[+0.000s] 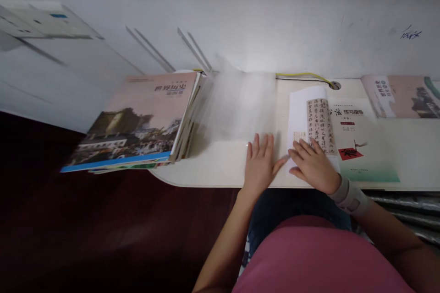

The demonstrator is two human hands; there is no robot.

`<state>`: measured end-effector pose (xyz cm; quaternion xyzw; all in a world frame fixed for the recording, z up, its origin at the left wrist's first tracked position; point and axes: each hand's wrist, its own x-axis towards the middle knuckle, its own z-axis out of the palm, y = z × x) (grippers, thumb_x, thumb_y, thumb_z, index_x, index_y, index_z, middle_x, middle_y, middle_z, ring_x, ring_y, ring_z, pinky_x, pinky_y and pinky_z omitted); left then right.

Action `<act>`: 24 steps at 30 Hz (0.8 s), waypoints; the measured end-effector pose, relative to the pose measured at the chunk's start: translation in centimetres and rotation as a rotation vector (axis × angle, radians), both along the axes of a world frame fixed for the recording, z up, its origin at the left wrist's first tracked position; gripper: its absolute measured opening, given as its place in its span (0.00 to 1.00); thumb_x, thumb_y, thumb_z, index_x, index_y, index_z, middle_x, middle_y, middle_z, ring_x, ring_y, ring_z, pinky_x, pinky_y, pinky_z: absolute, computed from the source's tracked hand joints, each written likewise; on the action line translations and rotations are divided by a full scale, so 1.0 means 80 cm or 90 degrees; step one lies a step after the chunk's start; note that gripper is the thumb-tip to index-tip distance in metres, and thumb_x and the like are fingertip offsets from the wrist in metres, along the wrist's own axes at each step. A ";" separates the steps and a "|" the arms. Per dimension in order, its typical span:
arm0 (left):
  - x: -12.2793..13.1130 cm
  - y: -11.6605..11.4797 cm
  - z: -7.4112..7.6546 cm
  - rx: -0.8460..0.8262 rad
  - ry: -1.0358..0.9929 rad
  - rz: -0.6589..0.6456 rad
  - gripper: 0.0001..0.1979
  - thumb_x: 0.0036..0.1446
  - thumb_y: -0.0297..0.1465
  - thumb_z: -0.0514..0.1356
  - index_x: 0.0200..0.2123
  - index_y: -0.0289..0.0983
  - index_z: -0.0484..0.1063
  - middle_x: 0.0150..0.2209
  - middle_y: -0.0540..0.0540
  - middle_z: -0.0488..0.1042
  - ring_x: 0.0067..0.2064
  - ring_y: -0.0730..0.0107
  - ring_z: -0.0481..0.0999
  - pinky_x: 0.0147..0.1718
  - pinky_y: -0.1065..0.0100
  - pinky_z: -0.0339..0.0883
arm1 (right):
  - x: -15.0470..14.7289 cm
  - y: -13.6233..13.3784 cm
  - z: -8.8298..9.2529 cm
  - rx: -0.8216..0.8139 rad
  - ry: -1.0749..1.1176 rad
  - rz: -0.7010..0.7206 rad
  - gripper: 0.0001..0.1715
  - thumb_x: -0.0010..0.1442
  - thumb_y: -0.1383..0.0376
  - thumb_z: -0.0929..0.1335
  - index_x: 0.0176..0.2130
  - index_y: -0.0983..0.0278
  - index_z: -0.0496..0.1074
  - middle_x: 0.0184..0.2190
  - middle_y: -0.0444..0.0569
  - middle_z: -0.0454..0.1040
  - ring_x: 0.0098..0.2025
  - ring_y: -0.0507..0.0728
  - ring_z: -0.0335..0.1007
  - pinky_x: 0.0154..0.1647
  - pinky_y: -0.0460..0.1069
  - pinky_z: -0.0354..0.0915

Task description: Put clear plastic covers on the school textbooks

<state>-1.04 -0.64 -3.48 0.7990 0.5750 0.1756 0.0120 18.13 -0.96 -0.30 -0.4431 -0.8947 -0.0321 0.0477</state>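
Observation:
A calligraphy workbook point(364, 146) lies on the white desk, its pale green cover marked with a red square. Over its left part a white leaf point(299, 110) is turned, with a strip of brush-written characters on it. My right hand point(314, 165) rests flat on the lower part of this leaf, fingers stretched out, a grey band around the wrist. To the left, my left hand point(260, 165) lies with fingers extended at the near edge of a see-through plastic sheet point(237, 110). Its thumb points toward the leaf. Neither hand grips anything.
A stack of books point(137, 119), a world history atlas on top, overhangs the desk's left end. Another world history book point(405, 96) lies at the right by the wall. A yellow cable point(302, 74) runs along the back to a round hole point(335, 85). A socket panel point(44, 20) sits at the upper left.

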 end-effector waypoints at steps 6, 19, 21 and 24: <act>0.000 0.001 -0.001 -0.014 0.020 -0.094 0.36 0.62 0.48 0.43 0.64 0.29 0.47 0.60 0.34 0.63 0.66 0.50 0.50 0.60 0.49 0.52 | 0.014 -0.007 -0.012 0.007 -0.008 -0.018 0.30 0.63 0.53 0.61 0.58 0.68 0.62 0.61 0.62 0.60 0.62 0.68 0.54 0.60 0.66 0.48; -0.002 0.001 -0.006 0.007 -0.030 -0.075 0.34 0.64 0.45 0.43 0.65 0.28 0.42 0.57 0.34 0.67 0.64 0.52 0.54 0.58 0.50 0.55 | -0.001 -0.007 -0.017 -0.003 0.013 -0.050 0.32 0.63 0.53 0.60 0.59 0.70 0.61 0.62 0.63 0.58 0.64 0.69 0.51 0.61 0.66 0.48; 0.000 0.001 -0.006 0.005 -0.021 -0.070 0.34 0.64 0.45 0.43 0.65 0.28 0.44 0.58 0.33 0.65 0.65 0.52 0.53 0.59 0.49 0.54 | -0.004 -0.009 -0.018 -0.004 0.022 -0.052 0.32 0.64 0.54 0.60 0.60 0.71 0.60 0.62 0.64 0.57 0.64 0.68 0.50 0.62 0.64 0.48; 0.003 0.001 -0.005 0.004 -0.008 -0.068 0.34 0.64 0.46 0.43 0.65 0.29 0.45 0.60 0.34 0.62 0.65 0.51 0.51 0.59 0.49 0.54 | -0.009 -0.014 -0.020 -0.004 0.042 -0.057 0.32 0.64 0.55 0.60 0.60 0.73 0.60 0.62 0.65 0.56 0.65 0.67 0.49 0.62 0.62 0.50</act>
